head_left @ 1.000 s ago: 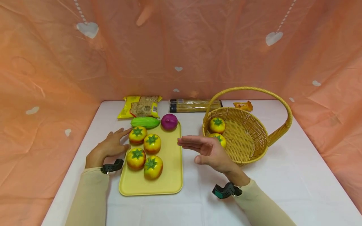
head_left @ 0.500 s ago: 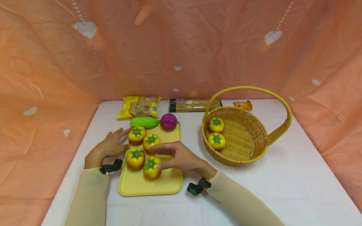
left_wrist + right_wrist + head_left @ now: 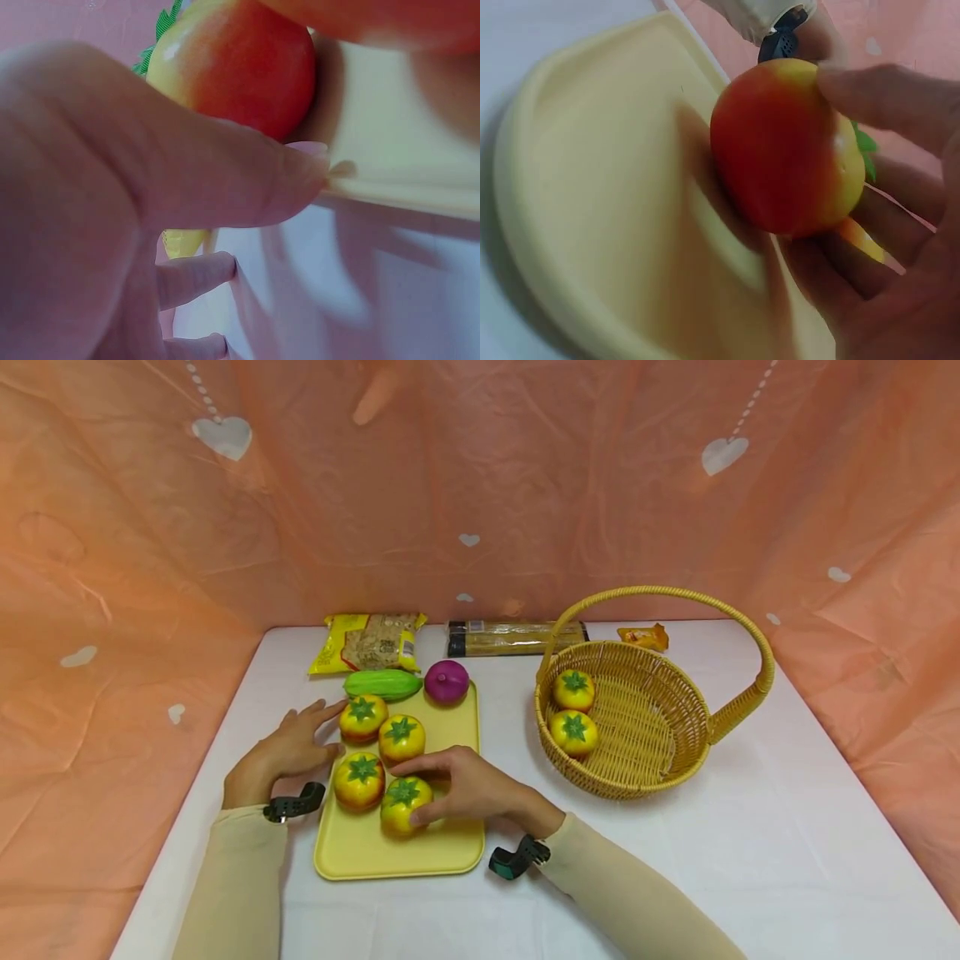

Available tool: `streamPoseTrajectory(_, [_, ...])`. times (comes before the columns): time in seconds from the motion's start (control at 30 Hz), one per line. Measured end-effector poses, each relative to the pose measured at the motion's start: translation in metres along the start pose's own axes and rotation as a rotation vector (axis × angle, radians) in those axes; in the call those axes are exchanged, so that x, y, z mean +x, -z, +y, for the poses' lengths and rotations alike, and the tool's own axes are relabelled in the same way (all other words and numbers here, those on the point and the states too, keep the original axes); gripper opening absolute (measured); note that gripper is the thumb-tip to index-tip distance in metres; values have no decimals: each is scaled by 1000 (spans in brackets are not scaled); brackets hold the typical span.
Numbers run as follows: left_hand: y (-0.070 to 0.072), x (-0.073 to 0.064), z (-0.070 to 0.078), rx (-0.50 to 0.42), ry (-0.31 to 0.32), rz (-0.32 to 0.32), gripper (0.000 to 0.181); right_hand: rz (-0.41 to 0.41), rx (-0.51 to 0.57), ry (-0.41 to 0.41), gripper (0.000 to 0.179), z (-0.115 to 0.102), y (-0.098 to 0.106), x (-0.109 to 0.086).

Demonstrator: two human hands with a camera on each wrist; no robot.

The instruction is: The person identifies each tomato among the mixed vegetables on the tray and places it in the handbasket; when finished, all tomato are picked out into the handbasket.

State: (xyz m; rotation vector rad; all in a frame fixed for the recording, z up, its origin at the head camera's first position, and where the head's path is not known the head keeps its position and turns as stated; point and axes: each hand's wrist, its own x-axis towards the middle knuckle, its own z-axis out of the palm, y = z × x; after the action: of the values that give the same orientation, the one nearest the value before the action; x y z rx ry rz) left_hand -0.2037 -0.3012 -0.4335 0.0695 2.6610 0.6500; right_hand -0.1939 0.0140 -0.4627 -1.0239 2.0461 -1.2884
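My right hand [image 3: 480, 789] grips the nearest yellow-red toy tomato [image 3: 399, 806] on the yellow tray [image 3: 442, 852], thumb on its near side and fingers on its far side. In the right wrist view this tomato [image 3: 780, 150] sits between thumb and fingers, its red underside toward the camera. My left hand [image 3: 288, 752] rests at the tray's left edge, fingers spread and relaxed. The left wrist view has its thumb [image 3: 247, 176] at the tray rim, beside another tomato [image 3: 240, 67]. Three other tomatoes on the tray include a front-left one [image 3: 360, 785].
A green ridged vegetable [image 3: 382, 685] and a purple onion [image 3: 447, 682] lie at the tray's far end. Right of it stands a handled wicker basket [image 3: 637, 735] with two tomatoes. Behind are a yellow bag [image 3: 367, 643], a noodle pack [image 3: 517, 639] and an orange packet [image 3: 645, 637].
My right hand has moved left from beside the basket to the tray and closed around the nearest tomato. My left hand has stayed at the tray's edge.
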Motion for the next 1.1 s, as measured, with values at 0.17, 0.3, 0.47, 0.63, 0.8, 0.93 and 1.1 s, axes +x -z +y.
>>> streamPoseTrajectory(0.17, [1,-1,1,4,0,-1,84,-25,-10,37,57,3,2,-4])
streamPoseTrajectory(0.3, [3,-2,1,12,-6,3,83,2,-28,27,54,3,1,-2])
streamPoseTrajectory(0.47, [1,-1,0,-1,-8,3,83,10,23,-13,54,1,-4,1])
streamPoseTrajectory(0.63, [0,0,0,-6,1,1,83,-25,79,-26,57,-1,-6,-1])
streamPoseTrajectory(0.8, [1,0,1,-8,-1,1,84,-35,114,-8,57,-2,-1,-10])
streamPoseTrajectory(0.93, [0,-1,1,-11,0,-3,84,-31,163,32,58,-4,8,-24])
streamPoseTrajectory(1.1, [0,0,-1,-2,-12,2,84,-6,242,40,60,-10,26,-53])
